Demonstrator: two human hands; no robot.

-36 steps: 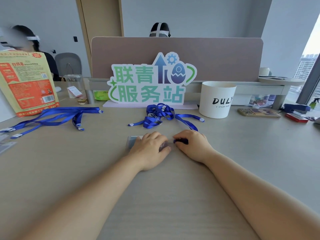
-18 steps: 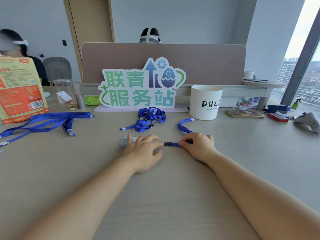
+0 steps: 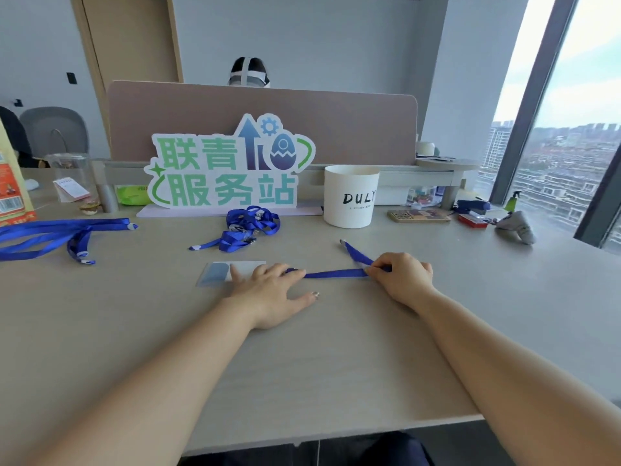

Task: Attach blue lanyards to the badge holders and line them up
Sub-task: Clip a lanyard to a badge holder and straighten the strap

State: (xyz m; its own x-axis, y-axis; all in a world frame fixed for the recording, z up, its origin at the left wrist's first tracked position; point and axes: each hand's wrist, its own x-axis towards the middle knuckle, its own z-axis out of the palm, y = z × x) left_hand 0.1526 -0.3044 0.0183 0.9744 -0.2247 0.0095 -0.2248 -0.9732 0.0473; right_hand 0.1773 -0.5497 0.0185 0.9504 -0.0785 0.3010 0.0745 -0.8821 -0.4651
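A clear badge holder (image 3: pixel 221 273) lies flat on the desk, its right end under my left hand (image 3: pixel 272 290), which presses down with fingers spread. A blue lanyard (image 3: pixel 332 273) runs taut from under that hand to my right hand (image 3: pixel 401 280), which pinches the strap. The strap's free end (image 3: pixel 349 248) trails back toward the white cup. A tangled bundle of blue lanyards (image 3: pixel 245 228) sits behind the holder. More blue lanyards (image 3: pixel 64 235) lie stretched out at the far left.
A green and blue sign (image 3: pixel 228 166) stands against the desk divider. A white cup (image 3: pixel 351 196) is right of it, with a book (image 3: pixel 418 216), stapler (image 3: pixel 472 206) and grey pouch (image 3: pixel 515 227) further right. An orange packet (image 3: pixel 13 193) stands at the left edge. A person sits behind the divider.
My right hand has slid to the right along the lanyard, drawing the strap out straight. My left hand stays on the badge holder. My view has turned to the right.
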